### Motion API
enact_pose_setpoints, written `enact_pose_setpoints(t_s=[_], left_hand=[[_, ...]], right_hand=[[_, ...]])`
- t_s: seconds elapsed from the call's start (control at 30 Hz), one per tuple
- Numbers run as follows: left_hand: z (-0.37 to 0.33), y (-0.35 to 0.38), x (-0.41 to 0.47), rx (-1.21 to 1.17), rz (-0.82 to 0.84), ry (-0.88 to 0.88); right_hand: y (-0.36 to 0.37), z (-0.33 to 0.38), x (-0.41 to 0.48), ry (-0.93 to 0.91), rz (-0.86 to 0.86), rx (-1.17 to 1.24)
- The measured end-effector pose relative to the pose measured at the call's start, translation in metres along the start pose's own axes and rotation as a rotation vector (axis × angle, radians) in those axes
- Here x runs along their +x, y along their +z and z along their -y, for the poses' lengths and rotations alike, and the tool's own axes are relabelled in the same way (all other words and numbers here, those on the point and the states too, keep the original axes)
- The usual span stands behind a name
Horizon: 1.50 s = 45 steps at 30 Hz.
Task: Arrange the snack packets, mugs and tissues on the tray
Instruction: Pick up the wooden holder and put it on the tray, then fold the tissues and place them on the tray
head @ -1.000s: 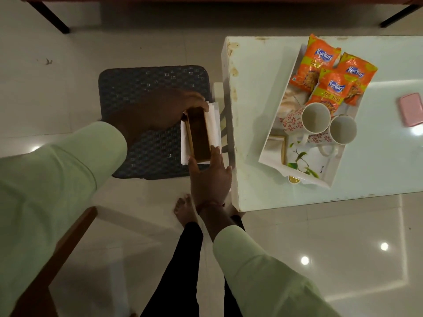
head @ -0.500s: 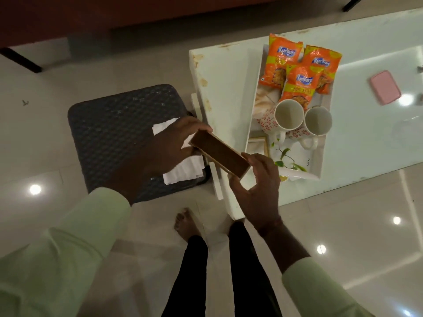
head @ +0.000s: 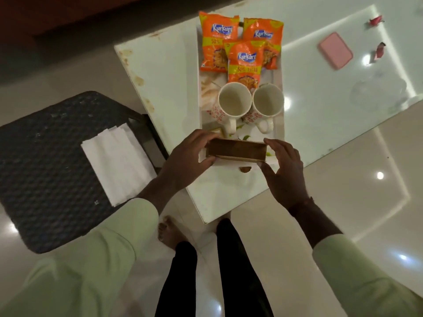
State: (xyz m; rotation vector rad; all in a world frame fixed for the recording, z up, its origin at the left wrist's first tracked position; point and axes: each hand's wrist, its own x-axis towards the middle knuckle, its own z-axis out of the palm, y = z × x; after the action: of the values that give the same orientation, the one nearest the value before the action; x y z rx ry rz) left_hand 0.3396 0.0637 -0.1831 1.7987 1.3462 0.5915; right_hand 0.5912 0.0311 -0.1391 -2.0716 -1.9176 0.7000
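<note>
Where left hand (head: 185,159) and right hand (head: 285,171) grip holder (head: 237,150), tray (head: 276,131) (nearside) hides.

The left hand (head: 190,156) and right hand (head: 283,170) grip the ends of an open wooden holder (head: 237,150) over the 6 o'clock end of the tray (head: 229,167), with two empty mugs (head: 234,102) at the holder's 12 o'clock, three snack packets (head: 245,62) beyond them, and tissues (head: 119,163) on the stool (head: 50,170) at 9 o'clock.

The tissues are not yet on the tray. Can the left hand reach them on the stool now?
Probably yes, once freed: the tissues lie uncovered on the stool, left of the left hand, whose fingers now grip the wooden box.
</note>
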Motion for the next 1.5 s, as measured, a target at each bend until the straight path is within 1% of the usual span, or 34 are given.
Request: enact_pose_setpoints(t_s=[0.33, 0.57, 0.77, 0.83, 0.9, 0.97, 1.03, 1.1, 1.23, 1.37, 1.5], left_hand=[[0.006, 0.02, 0.019, 0.118, -0.017, 0.084], [0.006, 0.025, 0.023, 0.115, -0.023, 0.039], [0.002, 0.024, 0.026, 0.099, 0.02, -0.029], [-0.002, 0.015, 0.023, 0.104, 0.034, -0.032], [-0.005, 0.002, 0.015, 0.093, -0.002, -0.011], [-0.006, -0.014, 0.003, 0.056, -0.093, -0.013], [-0.004, -0.03, -0.01, 0.042, -0.197, -0.05], [0.002, -0.048, -0.024, 0.075, -0.297, -0.095], [0.02, -0.081, -0.052, 0.154, -0.456, -0.146], [0.035, -0.104, -0.084, 0.208, -0.49, -0.273], [0.049, -0.118, -0.109, 0.235, -0.509, -0.443]], right_hand=[[0.016, -0.031, 0.014, 0.037, -0.017, -0.024], [0.022, -0.035, 0.02, 0.065, 0.005, -0.043], [0.02, -0.025, 0.022, 0.151, 0.048, -0.021], [0.018, -0.01, 0.015, 0.203, 0.006, 0.008], [0.019, 0.012, 0.003, 0.266, -0.092, 0.016], [0.023, 0.041, -0.009, 0.29, -0.18, 0.053], [0.032, 0.072, -0.02, 0.249, -0.225, 0.111], [0.045, 0.105, -0.03, 0.216, -0.207, 0.198], [0.074, 0.163, -0.044, 0.211, -0.097, 0.343], [0.099, 0.203, -0.047, 0.226, -0.008, 0.426], [0.128, 0.227, -0.049, 0.239, 0.034, 0.421]])
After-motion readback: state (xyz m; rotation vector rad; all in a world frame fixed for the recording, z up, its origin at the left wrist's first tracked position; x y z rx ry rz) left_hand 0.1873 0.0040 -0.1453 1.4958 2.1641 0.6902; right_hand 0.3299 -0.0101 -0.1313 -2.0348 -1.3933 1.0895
